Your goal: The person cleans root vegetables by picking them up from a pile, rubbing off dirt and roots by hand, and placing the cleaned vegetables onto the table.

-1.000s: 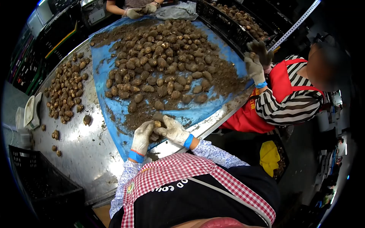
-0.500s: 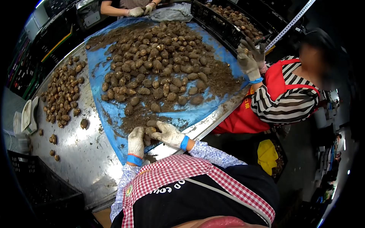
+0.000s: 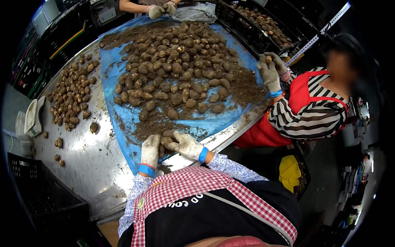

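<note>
Both my hands wear dirty white gloves at the near edge of a blue sheet. My right hand is closed on a small brown tuber. Just left of it, my left hand has its fingers curled beside the same tuber; whether it grips anything is hidden. Another tuber shows just beyond the fingertips. A large heap of soil-covered tubers lies on the sheet in loose dirt, past my hands.
A second tuber pile sits on the metal table. A scale and black crate stand left. A co-worker in a red apron is at right; another's gloved hands show at the far edge.
My hands stay near the sheet's edge, with the fingers shifted slightly around the tuber. The co-worker at right has brought their gloved hands together around a small piece.
</note>
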{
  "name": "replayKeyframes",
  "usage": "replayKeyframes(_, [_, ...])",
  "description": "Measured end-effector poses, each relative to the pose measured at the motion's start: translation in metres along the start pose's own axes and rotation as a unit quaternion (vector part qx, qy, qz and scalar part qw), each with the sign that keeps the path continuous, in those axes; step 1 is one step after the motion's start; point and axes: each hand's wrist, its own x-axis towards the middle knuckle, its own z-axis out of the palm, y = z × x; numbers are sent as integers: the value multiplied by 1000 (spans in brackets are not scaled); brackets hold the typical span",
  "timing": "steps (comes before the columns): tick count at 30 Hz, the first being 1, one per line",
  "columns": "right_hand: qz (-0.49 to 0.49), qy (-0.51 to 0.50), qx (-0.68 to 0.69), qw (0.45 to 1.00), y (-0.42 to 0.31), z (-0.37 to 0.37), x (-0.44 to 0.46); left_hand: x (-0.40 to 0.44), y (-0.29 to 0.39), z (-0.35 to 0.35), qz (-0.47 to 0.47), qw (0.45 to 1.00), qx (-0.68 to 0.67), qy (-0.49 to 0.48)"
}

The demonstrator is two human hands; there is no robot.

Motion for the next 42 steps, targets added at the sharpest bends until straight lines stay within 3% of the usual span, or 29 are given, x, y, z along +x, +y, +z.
replayKeyframes(3, [-18,10,14,1000,-9,-2,-3,2,2,-2,9,999,15,31])
replayKeyframes(9, [0,-10,255,967,-29,-5,-8,1,10,-1,3,1000,6,24])
replayKeyframes(13, [41,15,99,994,-38,-15,-9,6,0,-6,7,999,-48,-15])
replayKeyframes(15, [6,75,132,988,-16,-2,-6,4,3,-5,5,996,-77,-38])
replayKeyframes(17, [-13,114,43,992,-7,2,-1,6,-2,-3,-27,993,-110,-36])
replayKeyframes(19, [-43,98,40,993,-18,-5,-5,1,9,3,-67,986,-142,-49])
replayKeyframes(22, [-89,92,132,983,-26,-3,-4,6,-5,-3,-34,976,-143,-157])
replayKeyframes(24, [-98,97,96,986,-20,-3,-2,12,-15,-6,-42,965,-203,-163])
replayKeyframes(26, [-88,102,-67,989,-12,-13,2,16,-24,-8,-63,952,-248,-169])
replayKeyframes(29, [-9,114,-99,988,-17,-18,8,16,-31,-8,-123,920,-318,-193])
replayKeyframes(30, [-53,177,-131,974,-3,-10,11,14,-32,-6,-148,898,-358,-211])
replayKeyframes(32, [-12,158,-72,985,-4,-11,12,18,-42,-5,-180,844,-428,-269])
replayKeyframes(36, [74,150,65,984,17,-6,16,14,-50,-3,-278,856,-377,-220])
replayKeyframes(38, [86,166,83,979,19,-12,15,26,-35,-19,-238,755,-584,-181])
replayKeyframes(41, [80,208,47,974,25,-17,7,29,33,-62,-5,581,-785,-212])
replayKeyframes(42, [45,270,5,962,55,-4,9,38,22,-88,101,648,-732,-185])
